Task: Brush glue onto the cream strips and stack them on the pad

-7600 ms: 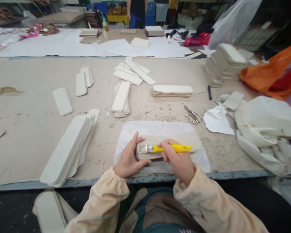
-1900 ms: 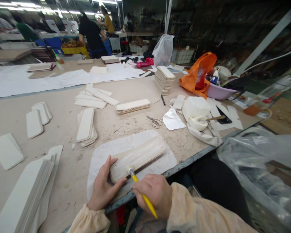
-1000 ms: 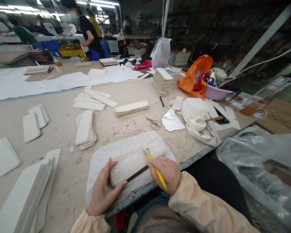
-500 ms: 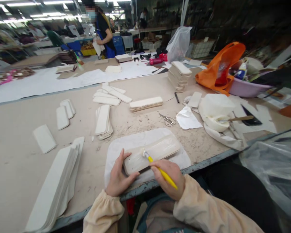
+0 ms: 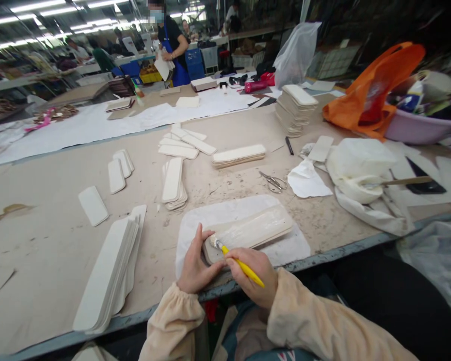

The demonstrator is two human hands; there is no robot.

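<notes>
A long cream piece with rounded ends (image 5: 255, 225) lies on a white sheet (image 5: 300, 245) near the table's front edge; its top looks wet and glossy. My left hand (image 5: 200, 263) grips the left end of this piece between thumb and fingers. In my right hand (image 5: 253, 276) is a yellow brush (image 5: 244, 268), its bristles on the piece's left end, close to my left fingertips. Further right, a cream bowl (image 5: 361, 173) wrapped in cloth holds a wooden-handled tool (image 5: 406, 181).
Long stacked strips (image 5: 105, 271) stand at the left front, with shorter stacks (image 5: 173, 180) behind. Scissors (image 5: 274, 183) and a black pen (image 5: 289, 145) lie beyond the sheet. An orange bag (image 5: 357, 105) and purple basin (image 5: 421, 125) sit at right. A person (image 5: 173, 45) stands across the table.
The brush in my right hand has moved left along the piece to its left end, nearer my left hand. The view has shifted, so the table's contents sit further right.
</notes>
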